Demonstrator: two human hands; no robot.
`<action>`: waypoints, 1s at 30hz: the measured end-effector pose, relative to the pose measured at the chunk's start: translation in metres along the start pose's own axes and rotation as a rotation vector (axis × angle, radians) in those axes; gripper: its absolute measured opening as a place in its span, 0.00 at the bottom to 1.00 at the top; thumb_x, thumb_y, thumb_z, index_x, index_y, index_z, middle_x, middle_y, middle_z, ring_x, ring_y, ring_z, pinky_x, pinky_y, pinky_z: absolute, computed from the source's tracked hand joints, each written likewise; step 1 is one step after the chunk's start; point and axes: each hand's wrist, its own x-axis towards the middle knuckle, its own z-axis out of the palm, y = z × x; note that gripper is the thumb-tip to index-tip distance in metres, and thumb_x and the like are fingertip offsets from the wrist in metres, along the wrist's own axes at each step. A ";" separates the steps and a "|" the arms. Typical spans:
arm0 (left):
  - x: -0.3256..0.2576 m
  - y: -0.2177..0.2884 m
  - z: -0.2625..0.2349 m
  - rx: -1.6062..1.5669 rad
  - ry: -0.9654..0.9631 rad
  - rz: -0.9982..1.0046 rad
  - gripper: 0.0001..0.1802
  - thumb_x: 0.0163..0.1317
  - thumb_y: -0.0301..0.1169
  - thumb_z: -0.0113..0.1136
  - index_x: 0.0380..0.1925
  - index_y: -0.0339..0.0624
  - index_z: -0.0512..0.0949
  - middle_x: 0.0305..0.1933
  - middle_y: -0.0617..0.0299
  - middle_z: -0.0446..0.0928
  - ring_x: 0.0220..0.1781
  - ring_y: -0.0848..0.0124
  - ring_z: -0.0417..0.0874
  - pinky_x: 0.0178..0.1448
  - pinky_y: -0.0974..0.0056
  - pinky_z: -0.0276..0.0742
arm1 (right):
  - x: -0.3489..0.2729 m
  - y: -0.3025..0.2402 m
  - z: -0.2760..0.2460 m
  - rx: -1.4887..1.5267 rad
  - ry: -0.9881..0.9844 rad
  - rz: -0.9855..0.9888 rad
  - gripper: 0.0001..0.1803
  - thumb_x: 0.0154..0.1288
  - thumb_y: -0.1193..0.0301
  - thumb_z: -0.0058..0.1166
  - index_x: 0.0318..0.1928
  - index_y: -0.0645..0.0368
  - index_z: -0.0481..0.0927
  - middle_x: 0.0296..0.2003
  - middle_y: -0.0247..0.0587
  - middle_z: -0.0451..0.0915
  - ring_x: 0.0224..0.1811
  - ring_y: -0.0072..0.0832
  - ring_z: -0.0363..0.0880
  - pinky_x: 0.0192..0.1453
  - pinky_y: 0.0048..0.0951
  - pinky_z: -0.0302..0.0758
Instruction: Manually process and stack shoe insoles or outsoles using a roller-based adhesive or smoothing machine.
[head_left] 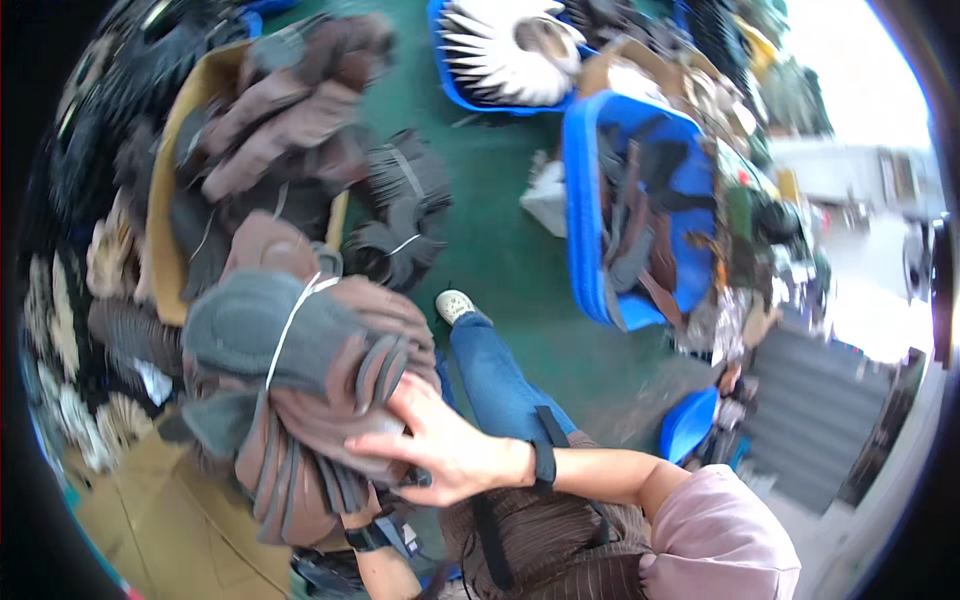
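Before me, to the left, is a thick bundle of soft grey and brown layered pieces [270,335], probably shoe parts. White string ties it around the middle, and its lower pieces fan out. My right hand [440,440] reaches across to the bundle's right side, fingers spread and touching the brown layers. From below, my left forearm [388,572], with a dark band at the wrist, goes up under the bundle. The left hand itself is hidden behind the pieces, so its fingers do not show.
Similar bundles fill a cardboard box [165,225] at left; more tied grey bundles [405,200] lie beside it. On the green floor [500,235] stand a blue bin [585,215] of loose strips and a blue tray [440,75] with white fanned pieces. Flattened cardboard [150,525] lies lower left.
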 end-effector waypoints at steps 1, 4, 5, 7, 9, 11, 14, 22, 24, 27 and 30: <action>0.015 -0.015 0.009 0.010 -0.033 -0.064 0.32 0.67 0.50 0.51 0.66 0.47 0.63 0.66 0.44 0.64 0.68 0.52 0.66 0.67 0.46 0.64 | -0.019 -0.004 -0.006 -0.022 -0.005 0.033 0.45 0.43 0.65 0.65 0.66 0.45 0.65 0.62 0.67 0.56 0.67 0.62 0.52 0.72 0.61 0.44; 0.057 -0.068 0.034 0.043 -0.108 -0.212 0.31 0.67 0.50 0.51 0.65 0.47 0.63 0.66 0.44 0.65 0.67 0.53 0.66 0.67 0.47 0.65 | -0.078 -0.002 -0.029 -0.018 0.056 0.058 0.45 0.46 0.68 0.63 0.69 0.42 0.62 0.64 0.67 0.54 0.70 0.61 0.49 0.74 0.59 0.43; 0.069 -0.086 0.042 0.055 -0.127 -0.252 0.31 0.66 0.49 0.51 0.65 0.47 0.63 0.66 0.44 0.65 0.67 0.53 0.66 0.67 0.47 0.65 | -0.094 -0.002 -0.045 0.022 0.064 0.069 0.41 0.48 0.69 0.62 0.67 0.43 0.65 0.65 0.65 0.55 0.70 0.60 0.49 0.74 0.56 0.45; 0.087 -0.128 0.057 0.068 -0.152 -0.331 0.31 0.66 0.49 0.51 0.65 0.47 0.64 0.65 0.44 0.65 0.67 0.53 0.67 0.67 0.47 0.65 | -0.138 0.001 -0.076 0.228 0.146 0.103 0.33 0.52 0.70 0.60 0.62 0.47 0.72 0.62 0.58 0.63 0.68 0.55 0.57 0.72 0.51 0.53; 0.095 -0.157 0.055 0.091 -0.136 -0.400 0.31 0.66 0.49 0.51 0.64 0.46 0.64 0.65 0.45 0.65 0.67 0.53 0.67 0.67 0.47 0.65 | -0.185 0.022 -0.098 0.408 0.240 0.259 0.23 0.55 0.73 0.58 0.54 0.53 0.79 0.57 0.51 0.71 0.63 0.47 0.66 0.68 0.46 0.62; 0.109 -0.190 0.068 0.117 -0.146 -0.457 0.30 0.66 0.49 0.51 0.64 0.46 0.64 0.65 0.45 0.66 0.67 0.53 0.67 0.67 0.47 0.65 | -0.235 0.049 -0.137 0.037 0.639 0.241 0.14 0.56 0.75 0.58 0.44 0.58 0.82 0.46 0.44 0.80 0.53 0.42 0.76 0.60 0.40 0.71; 0.130 -0.235 0.080 0.172 -0.130 -0.490 0.30 0.66 0.48 0.52 0.63 0.46 0.65 0.65 0.45 0.66 0.66 0.54 0.67 0.67 0.48 0.65 | -0.337 0.125 -0.196 -0.232 1.126 0.811 0.15 0.55 0.71 0.57 0.45 0.59 0.81 0.48 0.46 0.81 0.53 0.42 0.77 0.61 0.42 0.71; 0.168 -0.305 0.088 0.294 -0.007 -0.514 0.29 0.65 0.47 0.53 0.62 0.46 0.66 0.63 0.46 0.67 0.65 0.54 0.68 0.66 0.49 0.66 | -0.497 0.312 -0.306 -1.086 0.596 1.250 0.33 0.47 0.70 0.61 0.57 0.63 0.70 0.50 0.57 0.74 0.59 0.54 0.69 0.65 0.45 0.65; 0.172 -0.311 0.088 0.322 0.026 -0.503 0.29 0.65 0.47 0.53 0.62 0.46 0.66 0.63 0.46 0.67 0.65 0.54 0.68 0.66 0.49 0.66 | -0.498 0.329 -0.338 -0.904 0.638 1.256 0.30 0.47 0.70 0.61 0.54 0.62 0.72 0.47 0.55 0.76 0.53 0.52 0.73 0.61 0.45 0.68; 0.166 -0.308 0.087 0.368 0.088 -0.466 0.28 0.65 0.47 0.53 0.61 0.46 0.67 0.63 0.47 0.68 0.65 0.55 0.69 0.66 0.49 0.66 | -0.460 0.301 -0.362 -0.824 0.809 1.107 0.21 0.51 0.72 0.62 0.48 0.62 0.76 0.37 0.50 0.80 0.38 0.47 0.80 0.49 0.44 0.74; 0.162 -0.309 0.089 0.398 0.126 -0.434 0.28 0.65 0.46 0.53 0.61 0.46 0.67 0.62 0.47 0.68 0.64 0.55 0.69 0.66 0.49 0.66 | -0.430 0.267 -0.383 -0.364 1.081 0.767 0.21 0.57 0.78 0.57 0.53 0.66 0.72 0.43 0.52 0.78 0.46 0.47 0.78 0.55 0.42 0.72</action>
